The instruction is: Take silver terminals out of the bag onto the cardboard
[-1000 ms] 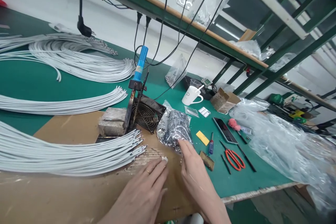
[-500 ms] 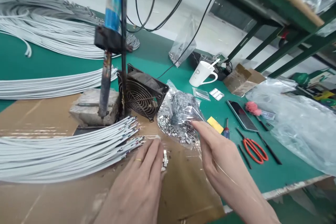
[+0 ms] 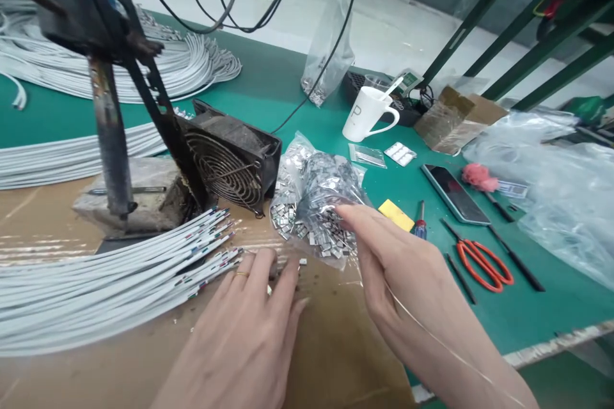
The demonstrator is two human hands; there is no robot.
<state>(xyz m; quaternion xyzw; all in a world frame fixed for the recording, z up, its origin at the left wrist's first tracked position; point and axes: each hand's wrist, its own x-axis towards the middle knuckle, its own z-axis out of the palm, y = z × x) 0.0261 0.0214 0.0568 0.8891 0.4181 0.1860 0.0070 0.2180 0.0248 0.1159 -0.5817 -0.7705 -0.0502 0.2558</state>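
Note:
My left hand lies on the cardboard with its fingers spread. Small metal-and-white connectors are at its fingertips, partly covered by them. To its left, a bundle of white cables ends in short coloured wire tips. My right hand has its fingers stretched out against a clear plastic bag of small metal connectors; its fingertips are partly hidden. Loose connectors fill the bag's near side. A thin pale strand runs across my right wrist.
A soldering iron hangs in a stand over a stained block, beside a black fan. A white mug, phone, screwdriver and orange-handled scissors lie to the right. More cables lie behind.
The view has shifted right and closer, so the iron and fan appear farther left. My left fingers have spread apart over the small connectors. My right hand stays at the bag.

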